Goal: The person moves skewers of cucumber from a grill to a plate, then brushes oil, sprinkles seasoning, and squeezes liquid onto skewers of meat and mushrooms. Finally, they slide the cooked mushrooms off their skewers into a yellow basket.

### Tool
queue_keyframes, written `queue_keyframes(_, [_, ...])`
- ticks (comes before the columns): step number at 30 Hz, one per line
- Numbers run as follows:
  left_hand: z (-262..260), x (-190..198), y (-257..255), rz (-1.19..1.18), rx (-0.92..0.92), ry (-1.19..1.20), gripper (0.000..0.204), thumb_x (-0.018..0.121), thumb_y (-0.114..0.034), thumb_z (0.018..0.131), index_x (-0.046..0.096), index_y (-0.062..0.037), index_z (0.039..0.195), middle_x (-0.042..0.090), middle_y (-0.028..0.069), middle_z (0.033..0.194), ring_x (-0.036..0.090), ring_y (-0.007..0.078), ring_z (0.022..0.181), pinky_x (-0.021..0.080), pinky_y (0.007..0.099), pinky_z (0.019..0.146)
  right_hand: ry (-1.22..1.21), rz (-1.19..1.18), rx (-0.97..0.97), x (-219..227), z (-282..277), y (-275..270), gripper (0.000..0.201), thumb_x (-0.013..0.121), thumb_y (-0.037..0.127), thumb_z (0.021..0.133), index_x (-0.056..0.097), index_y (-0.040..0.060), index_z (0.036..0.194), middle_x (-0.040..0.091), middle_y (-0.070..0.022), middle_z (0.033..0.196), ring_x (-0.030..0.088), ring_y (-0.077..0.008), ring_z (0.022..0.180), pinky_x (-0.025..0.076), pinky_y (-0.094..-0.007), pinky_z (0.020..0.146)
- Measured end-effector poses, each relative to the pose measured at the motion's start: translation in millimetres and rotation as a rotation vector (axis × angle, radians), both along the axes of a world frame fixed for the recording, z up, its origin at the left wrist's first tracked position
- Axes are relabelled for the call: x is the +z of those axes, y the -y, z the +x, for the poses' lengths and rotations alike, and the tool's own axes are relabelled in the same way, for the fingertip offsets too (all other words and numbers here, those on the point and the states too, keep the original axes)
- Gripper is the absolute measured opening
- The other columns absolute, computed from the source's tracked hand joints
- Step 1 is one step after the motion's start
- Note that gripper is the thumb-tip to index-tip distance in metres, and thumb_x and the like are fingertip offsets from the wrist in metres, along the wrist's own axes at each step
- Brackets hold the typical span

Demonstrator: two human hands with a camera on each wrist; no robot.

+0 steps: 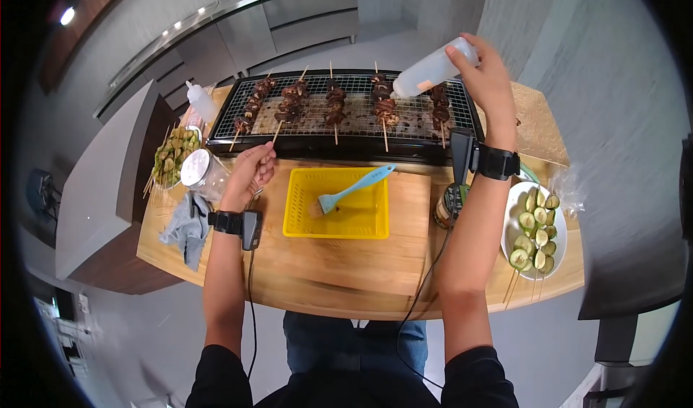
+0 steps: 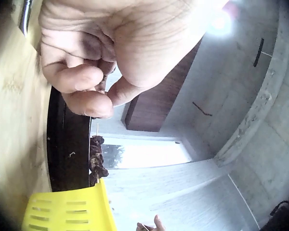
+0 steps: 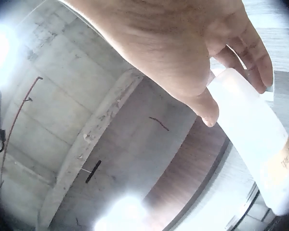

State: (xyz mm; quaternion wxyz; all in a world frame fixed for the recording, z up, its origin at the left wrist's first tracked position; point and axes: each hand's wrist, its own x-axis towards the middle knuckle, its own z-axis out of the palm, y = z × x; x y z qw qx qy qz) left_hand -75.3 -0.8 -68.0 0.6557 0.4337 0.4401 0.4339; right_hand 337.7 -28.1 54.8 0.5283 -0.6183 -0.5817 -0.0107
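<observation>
My left hand (image 1: 250, 171) pinches the near end of a wooden stick, which belongs to the second meat skewer (image 1: 291, 103) from the left. That skewer lies slanted on the wire mesh of a black tabletop grill (image 1: 289, 148). In the left wrist view the thumb and fingertips (image 2: 98, 103) meet, largely hiding the stick. Higher up, my right hand (image 1: 489, 79) grips a translucent squeeze bottle (image 1: 435, 70) by its base. The bottle tilts down to the left, its nozzle close to the fourth meat skewer (image 1: 383, 105). An orange label (image 3: 283, 161) shows on the bottle in the right wrist view.
A blue basting brush (image 1: 361, 184) leans in a yellow basket (image 1: 375, 227) before the grill. At left are a second squeeze bottle (image 1: 201, 103), a lidded jar (image 1: 206, 173) and a grey cloth (image 1: 188, 227). Plated sliced-vegetable skewers (image 1: 538, 227) sit at right, past a dark jar (image 1: 446, 204).
</observation>
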Motion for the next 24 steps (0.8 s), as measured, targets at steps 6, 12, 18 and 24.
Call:
queue_keyframes(6, [1, 0, 1, 0.004, -0.034, -0.006, 0.025, 0.060, -0.026, 0.097, 0.059, -0.0070, 0.080, 0.054, -0.0031, 0.064, 0.045, 0.0040, 0.047, 0.033, 0.0163, 0.041, -0.061, 0.021, 0.024, -2, -3, -9, 0.056, 0.064, 0.045, 0.085, 0.059, 0.0059, 0.126, 0.066, -0.0230, 0.112, 0.064, -0.0377, 0.105, 0.050, -0.0411, 0.090])
queue_keyframes(12, [7, 7, 7, 0.006, 0.006, -0.034, 0.027, 0.060, -0.026, 0.097, 0.057, -0.0078, 0.077, 0.049, -0.0035, 0.061, 0.041, 0.0044, 0.046, 0.029, 0.0178, 0.040, -0.063, -0.012, -0.042, 2, -7, -7, 0.053, 0.065, 0.041, 0.086, 0.059, 0.0056, 0.126, 0.066, -0.0236, 0.112, 0.064, -0.0384, 0.105, 0.050, -0.0412, 0.089])
queue_keyframes(18, [-2, 14, 10, 0.020, -0.003, -0.102, 0.037, 0.061, -0.027, 0.096, 0.051, -0.0082, 0.065, 0.036, -0.0050, 0.052, 0.029, 0.0049, 0.040, 0.022, 0.0211, 0.038, -0.023, -0.015, 0.007, -6, -8, -13, 0.053, 0.066, 0.038, 0.086, 0.056, 0.0042, 0.127, 0.065, -0.0237, 0.112, 0.063, -0.0392, 0.105, 0.050, -0.0418, 0.089])
queue_keyframes(24, [11, 50, 8, 0.165, -0.212, -0.301, 0.041, 0.060, -0.031, 0.096, 0.056, -0.0022, 0.068, 0.047, -0.0003, 0.051, 0.037, 0.0056, 0.038, 0.025, 0.0214, 0.036, -0.040, 0.086, -0.003, -8, -11, -14, 0.047, 0.067, 0.031, 0.087, 0.056, 0.0031, 0.123, 0.064, -0.0260, 0.109, 0.062, -0.0407, 0.104, 0.049, -0.0429, 0.090])
